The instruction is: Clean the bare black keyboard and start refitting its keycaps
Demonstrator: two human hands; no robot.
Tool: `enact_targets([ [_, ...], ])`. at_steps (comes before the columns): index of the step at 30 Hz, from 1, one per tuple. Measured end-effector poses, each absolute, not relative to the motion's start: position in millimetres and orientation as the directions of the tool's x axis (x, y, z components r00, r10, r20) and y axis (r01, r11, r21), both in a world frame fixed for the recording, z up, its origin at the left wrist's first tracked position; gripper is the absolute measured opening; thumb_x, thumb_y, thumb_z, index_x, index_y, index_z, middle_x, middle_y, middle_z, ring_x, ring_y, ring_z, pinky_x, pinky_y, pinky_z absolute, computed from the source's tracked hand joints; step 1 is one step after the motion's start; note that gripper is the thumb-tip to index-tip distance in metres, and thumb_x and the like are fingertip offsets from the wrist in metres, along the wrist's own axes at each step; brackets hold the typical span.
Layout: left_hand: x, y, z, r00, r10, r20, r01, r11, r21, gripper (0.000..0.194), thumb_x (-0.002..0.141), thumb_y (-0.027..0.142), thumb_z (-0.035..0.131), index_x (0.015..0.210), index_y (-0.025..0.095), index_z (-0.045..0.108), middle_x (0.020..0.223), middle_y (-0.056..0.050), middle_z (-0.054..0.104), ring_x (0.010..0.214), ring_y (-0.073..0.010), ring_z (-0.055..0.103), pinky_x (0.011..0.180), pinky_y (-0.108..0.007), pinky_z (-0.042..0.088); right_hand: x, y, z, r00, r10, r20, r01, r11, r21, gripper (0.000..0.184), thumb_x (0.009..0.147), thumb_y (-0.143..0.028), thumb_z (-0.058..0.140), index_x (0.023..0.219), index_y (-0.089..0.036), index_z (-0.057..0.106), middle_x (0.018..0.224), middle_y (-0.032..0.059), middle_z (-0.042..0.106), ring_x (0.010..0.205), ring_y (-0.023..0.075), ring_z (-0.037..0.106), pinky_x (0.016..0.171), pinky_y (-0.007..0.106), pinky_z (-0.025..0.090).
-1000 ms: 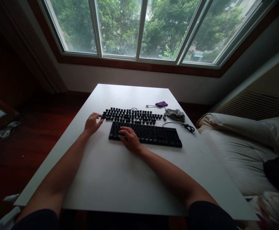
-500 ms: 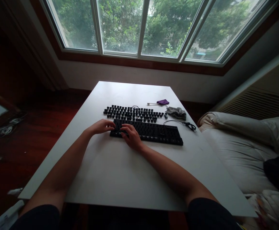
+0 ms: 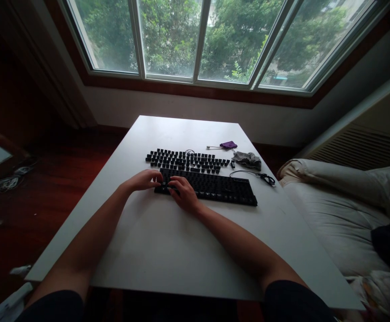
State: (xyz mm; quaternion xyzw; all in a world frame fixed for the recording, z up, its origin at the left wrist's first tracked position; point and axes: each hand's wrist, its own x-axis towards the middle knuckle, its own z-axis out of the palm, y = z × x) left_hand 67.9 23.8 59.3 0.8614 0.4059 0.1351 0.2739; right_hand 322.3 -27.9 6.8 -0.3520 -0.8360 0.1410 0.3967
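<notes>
A black keyboard (image 3: 222, 190) lies across the middle of a white table (image 3: 168, 250). Just behind it, loose black keycaps (image 3: 184, 160) are laid out in rows. My left hand (image 3: 144, 180) is at the keyboard's left end, fingertips pinched together over the corner, apparently on a small keycap. My right hand (image 3: 183, 192) rests right beside it on the keyboard's left part, fingers lying spread on the keys. The two hands nearly touch.
A purple cloth (image 3: 228, 144) with a thin tool beside it and a crumpled grey cloth (image 3: 247, 158) lie behind the keyboard's right end. A black cable (image 3: 265, 178) curls at its right. White bedding (image 3: 332, 201) borders the table's right side; a dark wooden floor is to the left.
My left hand has left the left end of the keycap rows, where it pinched a cap, and come to the keyboard's left corner. My right hand has stayed on the keyboard.
</notes>
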Motion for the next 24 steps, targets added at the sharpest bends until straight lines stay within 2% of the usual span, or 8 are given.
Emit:
enact_targets([
  [5, 68, 25, 58, 0.633, 0.774, 0.022, 0.615, -0.520, 0.592, 0.026, 0.085, 0.045, 0.066, 0.095, 0.022, 0.072, 0.092, -0.005, 0.066, 0.082, -0.0202, 0.059, 0.074, -0.031, 0.047, 319, -26, 4, -0.558, 0.623, 0.548, 0.488, 0.780, -0.391, 0.024, 0.097, -0.030, 0.059, 0.119, -0.024, 0.066, 0.142, 0.0110, 0.060, 0.138, 0.0277, 0.049, 0.115, 0.052, 0.042],
  [8, 66, 28, 52, 0.612, 0.790, -0.025, 0.618, -0.458, 0.638, 0.030, 0.083, 0.048, 0.068, 0.097, 0.022, 0.071, 0.084, -0.003, 0.062, 0.075, -0.0178, 0.056, 0.068, -0.028, 0.045, 316, -28, 6, -0.627, 0.569, 0.531, 0.457, 0.822, -0.342, 0.023, 0.098, -0.032, 0.058, 0.118, -0.022, 0.065, 0.146, 0.0106, 0.058, 0.143, 0.0276, 0.045, 0.119, 0.053, 0.037],
  [12, 61, 31, 46, 0.615, 0.784, -0.078, 0.572, -0.376, 0.729, 0.036, 0.083, 0.052, 0.067, 0.100, 0.020, 0.071, 0.080, -0.002, 0.061, 0.072, -0.0162, 0.054, 0.065, -0.027, 0.043, 314, -30, 6, -0.670, 0.570, 0.475, 0.462, 0.821, -0.334, 0.024, 0.098, -0.034, 0.060, 0.118, -0.022, 0.064, 0.144, 0.0118, 0.060, 0.142, 0.0275, 0.048, 0.121, 0.056, 0.032],
  [18, 55, 35, 39, 0.598, 0.797, -0.087, 0.543, -0.324, 0.775, 0.042, 0.086, 0.057, 0.062, 0.099, 0.019, 0.073, 0.086, -0.004, 0.068, 0.080, -0.0187, 0.060, 0.073, -0.029, 0.045, 314, -30, 4, -0.673, 0.586, 0.450, 0.475, 0.810, -0.345, 0.023, 0.097, -0.033, 0.062, 0.117, -0.022, 0.065, 0.145, 0.0122, 0.060, 0.143, 0.0270, 0.047, 0.121, 0.056, 0.032],
  [24, 55, 39, 31, 0.547, 0.835, -0.052, 0.534, -0.301, 0.790, 0.043, 0.079, 0.060, 0.070, 0.088, 0.018, 0.059, 0.074, 0.002, 0.053, 0.067, -0.0134, 0.046, 0.061, -0.025, 0.038, 313, -31, 7, -0.685, 0.594, 0.422, 0.490, 0.804, -0.337, 0.020, 0.097, -0.032, 0.062, 0.114, -0.021, 0.065, 0.147, 0.0117, 0.059, 0.144, 0.0274, 0.045, 0.121, 0.055, 0.031],
])
